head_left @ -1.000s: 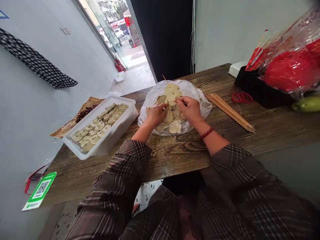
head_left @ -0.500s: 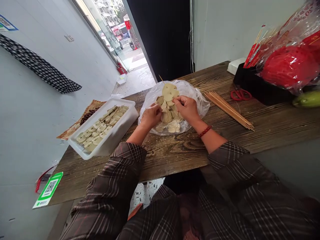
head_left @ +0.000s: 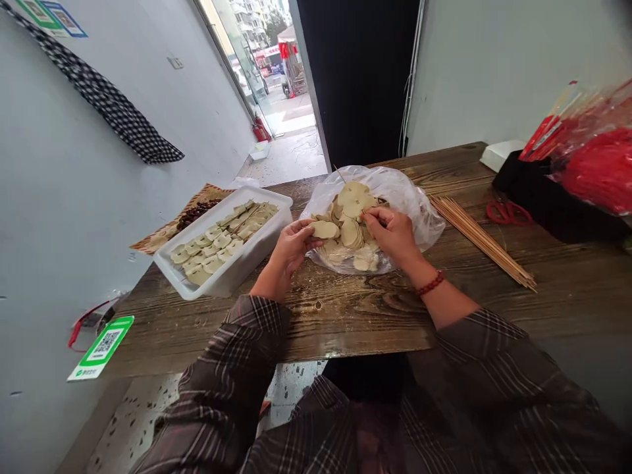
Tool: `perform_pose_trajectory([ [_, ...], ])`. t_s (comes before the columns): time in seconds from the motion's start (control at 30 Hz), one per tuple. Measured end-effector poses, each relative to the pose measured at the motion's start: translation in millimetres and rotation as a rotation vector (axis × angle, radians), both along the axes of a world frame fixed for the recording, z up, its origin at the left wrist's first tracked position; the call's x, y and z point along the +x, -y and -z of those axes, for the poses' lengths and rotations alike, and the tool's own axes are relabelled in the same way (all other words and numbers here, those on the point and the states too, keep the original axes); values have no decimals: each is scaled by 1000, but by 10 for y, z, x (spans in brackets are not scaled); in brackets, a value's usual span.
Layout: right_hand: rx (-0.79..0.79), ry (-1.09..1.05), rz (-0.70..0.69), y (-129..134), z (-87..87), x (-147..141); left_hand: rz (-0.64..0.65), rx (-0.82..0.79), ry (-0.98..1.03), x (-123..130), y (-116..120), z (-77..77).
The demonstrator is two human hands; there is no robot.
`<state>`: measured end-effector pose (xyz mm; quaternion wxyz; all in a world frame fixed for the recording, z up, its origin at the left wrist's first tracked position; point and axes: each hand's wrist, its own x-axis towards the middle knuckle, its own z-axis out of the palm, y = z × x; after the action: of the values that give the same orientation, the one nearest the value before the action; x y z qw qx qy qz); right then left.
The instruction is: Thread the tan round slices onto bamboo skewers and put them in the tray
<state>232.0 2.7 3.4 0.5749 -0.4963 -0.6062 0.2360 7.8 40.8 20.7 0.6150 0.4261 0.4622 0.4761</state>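
Note:
My left hand [head_left: 292, 245] is closed, thumb and fingers pinching a thin pale beige slice [head_left: 326, 230] of food by its left end. My right hand [head_left: 392, 232] pinches the lower edge of a skewered slice [head_left: 356, 197]; a thin wooden skewer [head_left: 338, 173] pokes out above it, its lower part hidden. Both hands are over a clear plastic bag [head_left: 419, 209], spread out with a heap of similar slices [head_left: 351, 235] on it. A white plastic tub [head_left: 224, 284] on the left holds skewered slices [head_left: 210, 249] in rows.
A bundle of wooden skewers [head_left: 486, 243] lies right of the bag. Beyond it are red-handled scissors [head_left: 508, 212] and a black box [head_left: 533, 197] with red packets. Dark skewered food lies on patterned paper [head_left: 148, 243] behind the tub. A QR card [head_left: 101, 349] sits at the table's left edge.
My left hand has come away from the heap toward the left with a slice in its fingers. My right hand keeps its pinch by the skewered slice. The whole view has shifted.

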Motion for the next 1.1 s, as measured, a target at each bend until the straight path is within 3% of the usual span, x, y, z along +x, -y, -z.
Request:
perform_pose_trajectory([
  [0.23,-97,63,-157,141,-60,-111,-101,-78,301,-59,-12,40],
  [0.43,-219,119,-294,256,-89,-191,-124,-78,347,-97,26,94],
  [0.8,-297,232,-339,325,18,-191,-210,18,423,-256,53,13],
  [1.1,-244,343,-328,340,31,-233,-253,42,453,-293,54,-27],
])
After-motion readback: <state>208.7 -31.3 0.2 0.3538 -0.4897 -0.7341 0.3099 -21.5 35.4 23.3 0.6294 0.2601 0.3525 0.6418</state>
